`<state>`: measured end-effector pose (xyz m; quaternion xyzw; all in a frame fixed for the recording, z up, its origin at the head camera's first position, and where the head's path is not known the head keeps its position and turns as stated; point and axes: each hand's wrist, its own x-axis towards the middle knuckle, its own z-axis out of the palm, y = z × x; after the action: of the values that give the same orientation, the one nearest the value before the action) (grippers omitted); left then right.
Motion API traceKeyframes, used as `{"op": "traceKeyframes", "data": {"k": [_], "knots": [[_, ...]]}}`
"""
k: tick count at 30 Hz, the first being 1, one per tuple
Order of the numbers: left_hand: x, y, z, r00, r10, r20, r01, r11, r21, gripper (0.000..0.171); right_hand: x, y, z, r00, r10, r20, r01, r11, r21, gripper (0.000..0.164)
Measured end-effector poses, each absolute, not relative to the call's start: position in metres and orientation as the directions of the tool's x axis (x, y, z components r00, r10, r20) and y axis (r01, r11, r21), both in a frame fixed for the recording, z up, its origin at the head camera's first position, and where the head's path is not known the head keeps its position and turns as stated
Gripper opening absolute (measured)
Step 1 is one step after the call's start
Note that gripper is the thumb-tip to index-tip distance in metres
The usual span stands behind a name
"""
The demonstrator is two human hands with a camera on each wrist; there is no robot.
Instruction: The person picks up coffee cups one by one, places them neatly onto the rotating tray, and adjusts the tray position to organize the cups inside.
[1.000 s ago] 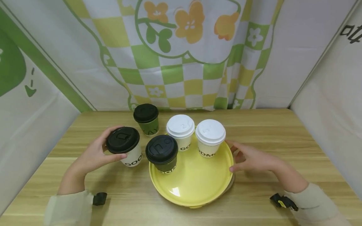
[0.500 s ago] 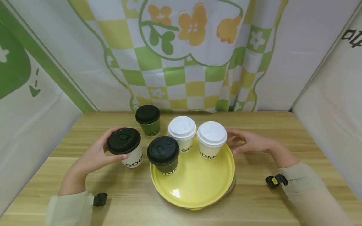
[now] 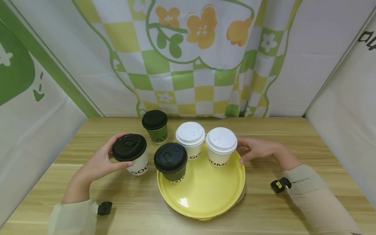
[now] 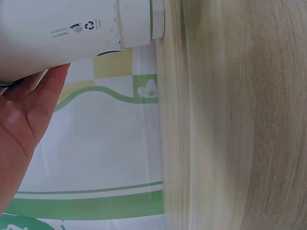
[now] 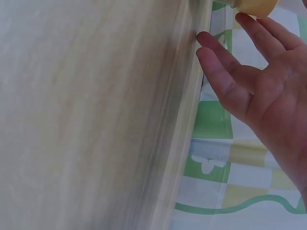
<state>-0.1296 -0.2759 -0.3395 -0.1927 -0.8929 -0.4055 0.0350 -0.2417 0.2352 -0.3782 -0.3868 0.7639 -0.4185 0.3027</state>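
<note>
My left hand (image 3: 101,163) holds a white paper cup with a black lid (image 3: 130,147), thumb in front and fingers behind. That cup is upright beside the tray and seems raised off the table. The round yellow tray (image 3: 210,195) carries a dark cup with a black lid (image 3: 170,158) and two white-lidded cups, one in the middle (image 3: 190,133) and one at the right (image 3: 221,141). My right hand (image 3: 258,149) is at the tray's right rim beside the right white-lidded cup; in the right wrist view its fingers (image 5: 261,40) are loosely extended, gripping nothing.
A green cup with a black lid (image 3: 154,120) stands on the wooden table (image 3: 138,209), behind the tray's left side. A checkered, flowered curtain (image 3: 194,78) hangs along the back edge. White fabric walls rise at left (image 3: 53,130) and right (image 3: 346,120).
My right hand has slid back along the tray's right rim, toward the right white-lidded cup. My left hand keeps its hold on the black-lidded white cup. The head view has shifted slightly.
</note>
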Motion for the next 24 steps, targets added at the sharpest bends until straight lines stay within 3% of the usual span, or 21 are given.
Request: {"op": "traceKeyframes", "data": {"k": [8, 17, 24], "knots": [[-0.127, -0.276, -0.338, -0.926, 0.308, 0.218, 0.367, 0.600, 0.711, 0.088, -0.234, 0.235, -0.378, -0.542, -0.824, -0.166, -0.312, 0.381, -0.870, 0.092], [-0.125, -0.276, -0.338, -0.926, 0.307, 0.220, 0.368, 0.602, 0.709, 0.089, -0.220, 0.240, -0.378, -0.594, -0.786, -0.171, -0.361, 0.450, -0.817, 0.084], [-0.125, -0.276, -0.336, -0.915, 0.320, 0.245, 0.394, 0.587, 0.707, 0.089, -0.207, 0.243, -0.378, -0.611, -0.775, -0.163, -0.342, 0.444, -0.828, 0.090]]}}
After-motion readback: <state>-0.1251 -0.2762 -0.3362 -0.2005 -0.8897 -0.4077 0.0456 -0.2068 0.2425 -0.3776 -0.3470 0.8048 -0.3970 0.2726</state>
